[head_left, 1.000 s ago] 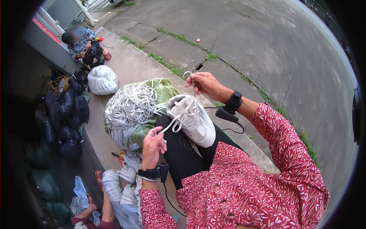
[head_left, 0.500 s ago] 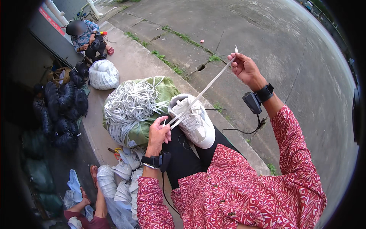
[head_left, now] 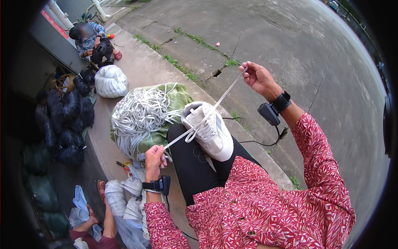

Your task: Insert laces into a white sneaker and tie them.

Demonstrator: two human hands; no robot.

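Two hands on one white shoelace [head_left: 195, 126], each closed on an end. Nearest the body, the white sneaker [head_left: 208, 130] rests on the person's knee in black trousers, toe toward the torso, heel and collar pointing away toward the pavement.

Left hand [head_left: 154, 158] sits low, just left of the knee, fist pinched shut on the lace's lower end. From that grip the lace runs up and to the right, taut, to the eyelets on top of the sneaker.

From the sneaker the other length continues on the same diagonal, up and right, to the right hand [head_left: 256, 76], raised out over the concrete with fingers closed on the tip. Long axis of the lace: lower-left to upper-right, crossing the sneaker's own axis. Left hand is the nearer to the sneaker; right hand is well apart from it.

Beyond the knee: green sack [head_left: 178, 97] heaped with a bundle of white laces [head_left: 139, 114]. Farther off, a seated co-worker [head_left: 92, 41].
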